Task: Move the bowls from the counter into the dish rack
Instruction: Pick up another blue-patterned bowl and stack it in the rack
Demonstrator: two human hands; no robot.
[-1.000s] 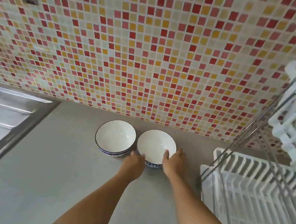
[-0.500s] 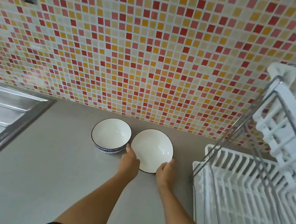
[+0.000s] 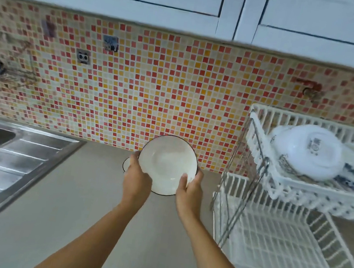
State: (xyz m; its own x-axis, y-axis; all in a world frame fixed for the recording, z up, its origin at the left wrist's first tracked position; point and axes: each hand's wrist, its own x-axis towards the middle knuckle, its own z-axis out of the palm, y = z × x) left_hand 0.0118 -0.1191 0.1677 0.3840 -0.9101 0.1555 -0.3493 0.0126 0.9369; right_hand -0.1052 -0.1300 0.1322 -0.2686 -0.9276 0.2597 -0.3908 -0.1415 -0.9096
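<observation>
A white bowl with a dark rim (image 3: 165,163) is held up above the grey counter, tilted with its inside toward me. My left hand (image 3: 137,177) grips its left edge and my right hand (image 3: 189,188) grips its lower right edge. A second bowl (image 3: 125,164) stays on the counter behind my left hand, only a sliver of its rim showing. The white two-tier dish rack (image 3: 276,233) stands to the right; its lower tier is bare, and its upper tier holds an upturned white bowl (image 3: 307,152) and stacked plates.
A steel sink with a ribbed drainboard (image 3: 4,164) lies at the left. Mosaic tiles cover the wall, with a socket (image 3: 83,57) and white cabinets above. The rack's metal legs (image 3: 237,203) stand close to my right hand.
Both hands have lifted the right bowl off the counter and tilted it toward me. The view has tipped upward, showing the cabinets and the rack's upper tier.
</observation>
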